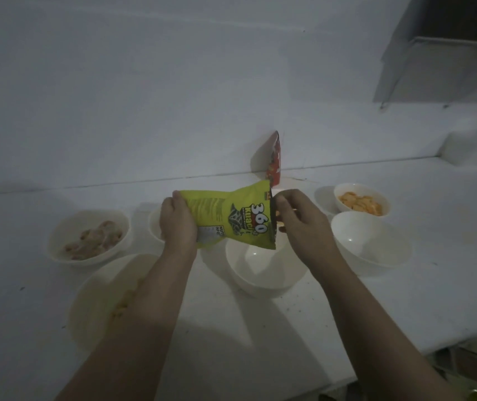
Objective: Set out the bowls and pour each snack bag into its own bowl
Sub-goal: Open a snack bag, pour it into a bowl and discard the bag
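White bench (405,299) meets a bare white wall in dim light. Above the empty middle bowl (263,270), the yellow-green snack bag (231,217) lies sideways: left hand (177,219) grips its base, right hand (296,217) pinches its open end.

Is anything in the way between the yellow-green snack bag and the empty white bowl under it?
Nothing visible is. The yellow-green snack bag hangs right over the empty white bowl, with only air between them. The left hand grips its bottom end and the right hand pinches its opening edge.
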The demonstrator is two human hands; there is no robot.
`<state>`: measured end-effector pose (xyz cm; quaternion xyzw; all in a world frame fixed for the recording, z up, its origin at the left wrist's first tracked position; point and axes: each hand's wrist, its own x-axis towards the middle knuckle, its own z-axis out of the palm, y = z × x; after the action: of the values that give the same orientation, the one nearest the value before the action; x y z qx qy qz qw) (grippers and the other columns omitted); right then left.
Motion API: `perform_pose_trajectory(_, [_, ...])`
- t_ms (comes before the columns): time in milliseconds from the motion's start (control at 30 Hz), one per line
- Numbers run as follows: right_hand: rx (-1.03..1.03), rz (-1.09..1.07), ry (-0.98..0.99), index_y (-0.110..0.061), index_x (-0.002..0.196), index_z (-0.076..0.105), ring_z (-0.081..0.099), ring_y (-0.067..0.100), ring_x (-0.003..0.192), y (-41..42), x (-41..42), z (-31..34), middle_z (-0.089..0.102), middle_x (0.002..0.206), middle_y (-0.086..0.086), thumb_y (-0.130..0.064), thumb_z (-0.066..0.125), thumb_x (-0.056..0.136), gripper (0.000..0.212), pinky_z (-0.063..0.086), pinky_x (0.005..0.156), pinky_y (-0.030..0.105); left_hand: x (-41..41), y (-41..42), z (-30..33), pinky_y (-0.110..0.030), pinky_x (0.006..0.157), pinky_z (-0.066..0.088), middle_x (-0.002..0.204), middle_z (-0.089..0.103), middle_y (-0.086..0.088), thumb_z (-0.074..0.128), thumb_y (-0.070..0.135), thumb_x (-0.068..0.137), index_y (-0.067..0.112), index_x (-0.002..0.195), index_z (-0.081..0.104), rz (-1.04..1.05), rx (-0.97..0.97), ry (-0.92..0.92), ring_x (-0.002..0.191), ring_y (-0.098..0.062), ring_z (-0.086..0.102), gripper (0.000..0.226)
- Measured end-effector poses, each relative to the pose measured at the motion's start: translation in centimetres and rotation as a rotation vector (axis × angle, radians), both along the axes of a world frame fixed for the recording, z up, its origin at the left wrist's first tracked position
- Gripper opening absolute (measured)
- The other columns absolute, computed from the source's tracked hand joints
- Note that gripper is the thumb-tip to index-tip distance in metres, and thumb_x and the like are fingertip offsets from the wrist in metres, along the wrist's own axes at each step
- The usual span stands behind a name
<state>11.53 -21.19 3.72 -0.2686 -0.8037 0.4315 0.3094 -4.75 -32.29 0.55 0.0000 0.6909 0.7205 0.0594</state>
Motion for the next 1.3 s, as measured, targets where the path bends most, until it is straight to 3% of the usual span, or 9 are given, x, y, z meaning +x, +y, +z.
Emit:
perform_pose_trajectory(100, [-0.071, -0.019, 0.03, -0.029, 0.111, 0.054, 0.068, 0.013, 0.094, 0.1, -0.1, -0.6, 0.07, 0.1, -0.004, -0.036, 0.043, 0.104, 0.015, 0.057, 0.084, 0.04, 0.1, 0.1, -0.2, -0.036, 0.078, 0.039, 0.075, 0.048, 0.003, 0.033, 0.038, 0.104, 0.017, 0.076, 0.044, 0.018, -0.052, 0.101, 0.073, -0.016, 0.049, 0.037])
perform_pose_trajectory(200, [-0.043, 0.018, 0.005, -0.034, 0.124, 0.052, 0.067, 0.004, 0.091, 0.3, -0.2, -0.9, 0.07, 0.101, -0.006, -0.035, 0.044, 0.104, 0.021, 0.055, 0.076, 0.024, 0.3, 0.1, -0.2, -0.033, 0.068, 0.031, 0.069, 0.041, 0.003, 0.033, 0.035, 0.105, 0.019, 0.069, 0.035, 0.013, -0.105, 0.186, 0.062, -0.01, 0.04, 0.04])
perform_pose_trajectory(267, [-0.02, 0.026, -0.019, -0.035, 0.125, 0.055, 0.064, -0.004, 0.088, 0.4, -0.3, -1.0, 0.069, 0.101, -0.009, -0.032, 0.047, 0.104, 0.023, 0.049, 0.066, 0.009, 0.4, 0.1, 0.2, -0.032, 0.064, 0.028, 0.067, 0.039, 0.003, 0.033, 0.034, 0.105, 0.018, 0.068, 0.032, 0.014, -0.116, 0.229, 0.06, -0.009, 0.038, 0.04])
perform_pose_trajectory(333, [0.012, 0.01, -0.051, -0.032, 0.12, 0.061, 0.063, -0.004, 0.088, 0.6, -0.4, -1.0, 0.069, 0.099, -0.01, -0.029, 0.05, 0.103, 0.021, 0.044, 0.062, 0.006, 0.4, 0.0, 0.4, -0.034, 0.061, 0.028, 0.066, 0.039, 0.003, 0.033, 0.034, 0.105, 0.019, 0.068, 0.032, 0.013, -0.151, 0.273, 0.059, -0.009, 0.038, 0.04])
perform_pose_trajectory(433, [0.062, -0.011, -0.097, -0.025, 0.109, 0.067, 0.063, 0.005, 0.09, 0.8, -0.6, -1.3, 0.07, 0.096, -0.008, -0.024, 0.057, 0.1, 0.014, 0.043, 0.067, 0.011, 0.3, -0.2, 0.6, -0.031, 0.056, 0.03, 0.063, 0.038, 0.003, 0.034, 0.034, 0.105, 0.02, 0.067, 0.03, -0.002, -0.201, 0.357, 0.058, -0.01, 0.037, 0.04])
perform_pose_trajectory(633, [0.115, -0.061, -0.21, -0.017, 0.105, 0.071, 0.058, 0.005, 0.081, 1.4, -0.7, -1.7, 0.065, 0.092, -0.009, -0.019, 0.064, 0.095, 0.012, 0.041, 0.07, 0.018, 0.5, -0.2, 0.9, -0.034, 0.057, 0.031, 0.063, 0.04, 0.003, 0.035, 0.036, 0.105, 0.011, 0.077, 0.038, -0.041, -0.257, 0.507, 0.058, -0.009, 0.041, 0.037])
perform_pose_trajectory(800, [0.145, -0.092, -0.246, -0.02, 0.097, 0.071, 0.059, 0.008, 0.081, 1.4, -0.4, -1.6, 0.067, 0.091, -0.008, -0.02, 0.067, 0.093, 0.005, 0.039, 0.066, 0.013, 0.9, -0.3, 1.9, -0.032, 0.053, 0.03, 0.059, 0.038, 0.005, 0.036, 0.035, 0.105, 0.012, 0.078, 0.039, -0.068, -0.286, 0.644, 0.055, -0.009, 0.039, 0.035])
perform_pose_trajectory(967, [0.114, -0.122, -0.259, -0.023, 0.096, 0.069, 0.06, 0.01, 0.084, 0.9, -0.1, -1.7, 0.067, 0.093, -0.009, -0.019, 0.067, 0.094, 0.005, 0.044, 0.078, 0.026, 1.1, -0.4, 2.2, -0.033, 0.053, 0.03, 0.057, 0.038, 0.005, 0.036, 0.035, 0.104, 0.011, 0.08, 0.042, -0.09, -0.31, 0.707, 0.053, -0.01, 0.039, 0.034])
perform_pose_trajectory(1300, [0.161, -0.104, -0.268, -0.02, 0.096, 0.062, 0.055, 0.009, 0.079, 0.2, 0.4, -1.7, 0.062, 0.094, -0.008, -0.014, 0.06, 0.097, 0.007, 0.044, 0.076, 0.024, 1.6, -0.7, 2.3, -0.035, 0.054, 0.032, 0.056, 0.037, 0.006, 0.037, 0.035, 0.104, 0.013, 0.079, 0.04, -0.107, -0.309, 0.742, 0.052, -0.011, 0.039, 0.034])
